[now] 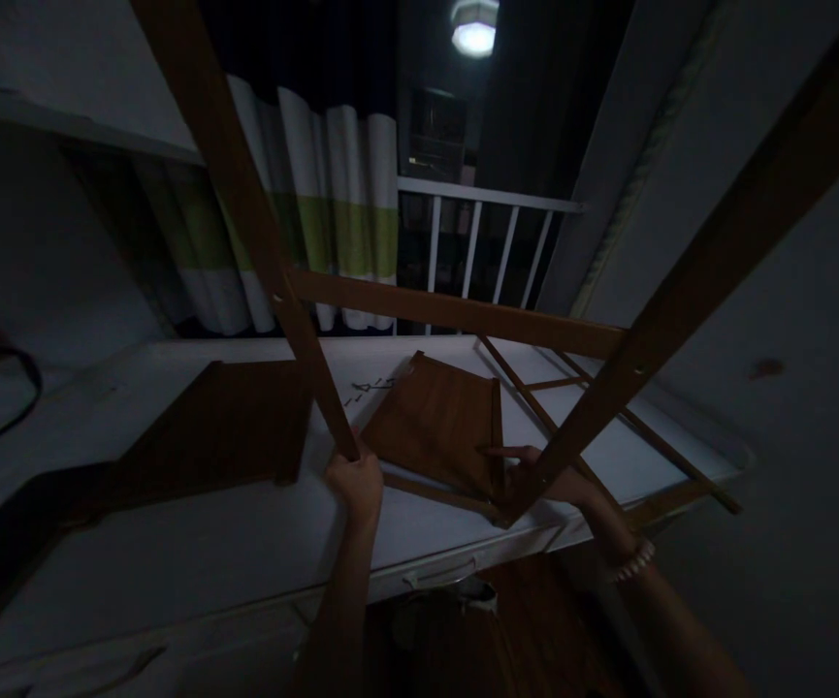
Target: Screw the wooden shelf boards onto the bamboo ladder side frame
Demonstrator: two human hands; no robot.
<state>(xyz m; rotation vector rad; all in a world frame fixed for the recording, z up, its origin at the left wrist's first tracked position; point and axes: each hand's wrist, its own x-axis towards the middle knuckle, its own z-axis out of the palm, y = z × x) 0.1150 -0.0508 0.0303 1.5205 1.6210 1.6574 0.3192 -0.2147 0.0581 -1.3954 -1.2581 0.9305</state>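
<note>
Nearest us rises the wooden frame (pixel 463 312), its left post (pixel 248 194) and right post (pixel 637 354) already joined by a crossbar (pixel 404 301); our left hand (pixel 357 480) has its grip clenched around the left post's lower end. Our right hand (pixel 535 465) sits at the right post's foot, forefinger extended, though we cannot tell whether it grasps. Two brown panels (pixel 434 412) lie on the bench (pixel 244 528), so we judge the frame partly joined, these unfitted.

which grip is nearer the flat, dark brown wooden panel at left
Left: the left grip is right of the dark panel; the right grip farther right, by the lighter brown wooden panel.
</note>
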